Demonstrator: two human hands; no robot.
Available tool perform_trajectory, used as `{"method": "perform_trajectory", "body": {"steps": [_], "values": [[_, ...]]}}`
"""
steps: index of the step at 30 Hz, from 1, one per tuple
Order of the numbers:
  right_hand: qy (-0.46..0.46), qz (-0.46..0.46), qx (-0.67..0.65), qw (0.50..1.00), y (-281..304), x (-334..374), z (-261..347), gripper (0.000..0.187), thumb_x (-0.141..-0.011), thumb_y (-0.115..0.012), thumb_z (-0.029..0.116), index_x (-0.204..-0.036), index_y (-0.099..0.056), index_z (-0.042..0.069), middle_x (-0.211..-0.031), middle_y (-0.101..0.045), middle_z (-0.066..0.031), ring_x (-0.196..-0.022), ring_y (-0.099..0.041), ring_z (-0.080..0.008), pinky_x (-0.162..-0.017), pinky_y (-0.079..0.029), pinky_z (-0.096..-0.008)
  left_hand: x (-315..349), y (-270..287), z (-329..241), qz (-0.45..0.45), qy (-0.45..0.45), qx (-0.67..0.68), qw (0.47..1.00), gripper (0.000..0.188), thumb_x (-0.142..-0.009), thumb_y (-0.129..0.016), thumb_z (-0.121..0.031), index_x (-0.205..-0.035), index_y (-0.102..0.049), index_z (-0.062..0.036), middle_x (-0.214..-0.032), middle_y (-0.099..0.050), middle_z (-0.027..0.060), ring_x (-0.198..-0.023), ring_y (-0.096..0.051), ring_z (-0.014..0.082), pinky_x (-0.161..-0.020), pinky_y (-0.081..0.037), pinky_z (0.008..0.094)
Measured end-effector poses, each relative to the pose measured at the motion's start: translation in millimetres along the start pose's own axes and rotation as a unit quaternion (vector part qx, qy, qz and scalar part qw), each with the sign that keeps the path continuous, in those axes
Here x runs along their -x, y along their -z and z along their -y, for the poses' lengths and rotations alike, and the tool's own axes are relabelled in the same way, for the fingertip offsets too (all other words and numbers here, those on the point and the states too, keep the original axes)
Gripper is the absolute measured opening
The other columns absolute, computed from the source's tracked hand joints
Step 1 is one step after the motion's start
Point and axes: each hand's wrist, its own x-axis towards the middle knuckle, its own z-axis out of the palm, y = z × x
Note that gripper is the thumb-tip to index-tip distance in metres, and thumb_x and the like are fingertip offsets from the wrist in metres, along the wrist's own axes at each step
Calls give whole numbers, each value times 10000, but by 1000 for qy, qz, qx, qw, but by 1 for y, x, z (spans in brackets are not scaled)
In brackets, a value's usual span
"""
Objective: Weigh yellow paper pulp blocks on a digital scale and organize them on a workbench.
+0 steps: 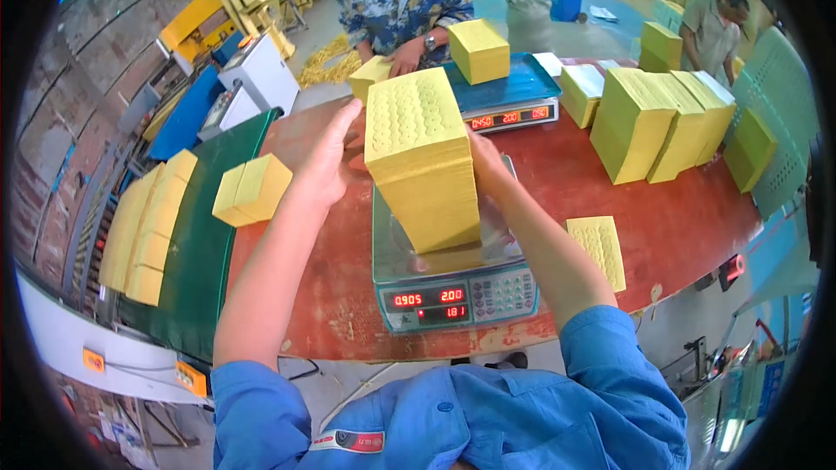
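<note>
A tall stack of yellow paper (427,183), its top sheet punched with rows of scalloped marks, stands on the steel pan of a digital scale (453,300) in front of me. My left hand (326,161) is open at the stack's left side, fingers stretched and thumb apart, with nothing in it. On the other side, my right hand (489,165) lies close against the stack's right face. Its fingers are mostly hidden behind the paper, so their grip does not show. Red digits are lit on the scale's display.
The red table (322,313) also bears a small paper pile (597,251), tall yellow stacks (636,126) at right and a second scale (509,117) with a paper block. A co-worker (405,0) handles paper opposite. Yellow blocks (152,226) line a green conveyor belt (196,235) at left.
</note>
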Motion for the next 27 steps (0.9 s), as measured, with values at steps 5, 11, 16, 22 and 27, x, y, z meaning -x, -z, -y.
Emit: {"method": "perform_trajectory", "body": {"steps": [5,11,16,22,27], "values": [[162,-56,188,967,32,-20,-39,538,-998,-406,437,-1072,-655,-34,-990,-695,-214,-926,-662,-292,-837,-481,-402,-20,-19,10,144,92,-50,984,486,-925,-586,-411,-1283,-563,-84,-1177,-656,65,-1110,-609,183,-926,-494,370],[181,-122,237,947,18,85,-36,545,-999,-376,437,-989,-655,-32,-1018,-643,-287,-1001,-619,-427,-893,-460,-453,31,2,8,195,125,-115,966,561,-928,-556,-391,-1359,-481,-40,-1281,-601,102,-1147,-593,211,-968,-479,366],[293,-144,291,899,23,135,-35,365,-985,-441,328,-1081,-629,31,-1035,-648,-215,-1010,-607,-382,-870,-476,-441,46,3,8,242,156,-155,945,563,-930,-524,-404,-1371,-468,-59,-1292,-589,117,-1151,-590,228,-959,-488,391],[188,-186,319,910,51,241,-50,297,-972,-518,265,-1064,-594,-8,-949,-664,-146,-927,-653,-295,-833,-516,-383,33,1,14,254,170,-99,947,598,-930,-508,-440,-1383,-442,-54,-1251,-602,117,-1107,-611,239,-929,-505,380],[-64,-25,-103,992,48,245,-104,380,-1008,-495,351,-1115,-612,6,-1039,-680,-86,-963,-641,-156,-866,-512,-358,22,5,28,265,158,-50,950,599,-930,-506,-443,-1386,-443,-59,-1251,-604,120,-1102,-614,245,-918,-511,396]]}}
